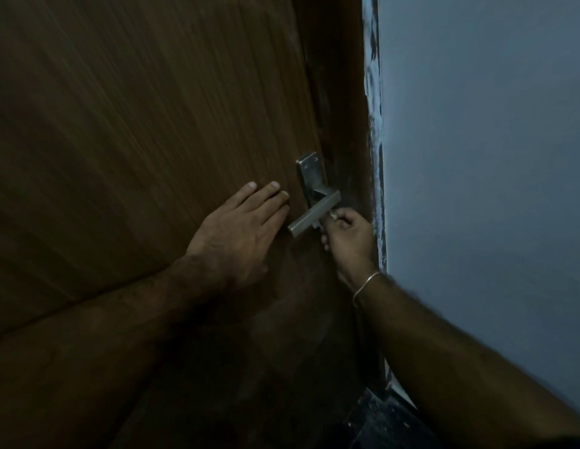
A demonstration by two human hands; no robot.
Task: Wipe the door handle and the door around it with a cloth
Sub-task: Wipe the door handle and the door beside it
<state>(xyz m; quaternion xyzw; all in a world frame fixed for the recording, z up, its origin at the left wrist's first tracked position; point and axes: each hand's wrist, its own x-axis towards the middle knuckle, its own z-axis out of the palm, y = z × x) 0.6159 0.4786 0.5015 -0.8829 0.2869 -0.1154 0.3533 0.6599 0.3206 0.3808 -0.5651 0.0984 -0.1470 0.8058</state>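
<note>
My left hand (241, 231) lies flat on the door (136, 140), fingers straight and held close together, the fingertips pointing up and to the right and stopping just short of the handle. The door is a dark brown wood-grain surface with fine streaks running along it, and it fills everything above and to the left of that hand; a faint seam line crosses it below my left forearm. Just beyond my left fingertips is the door handle (314, 215), a square-edged metal lever on a tall narrow backplate (309, 176) with two small screws at its top; the lever slants down toward my left hand. My right hand (347, 236) is tucked under the lever's far end, fingers curled in and pinched on something small and pale (only a scrap of it shows at my fingertips, so I cannot tell for certain that it is the cloth (332, 216)). That pale bit touches the underside of the lever close to the backplate. A thin metal bangle (366, 286) circles my right wrist. To the right of my right hand runs the dark door frame (343, 124), its edge ragged with smeared white paint, and past that a plain grey-blue wall (492, 157). The light is dim. Below my right forearm a patch of dark speckled floor (379, 419) shows.
</note>
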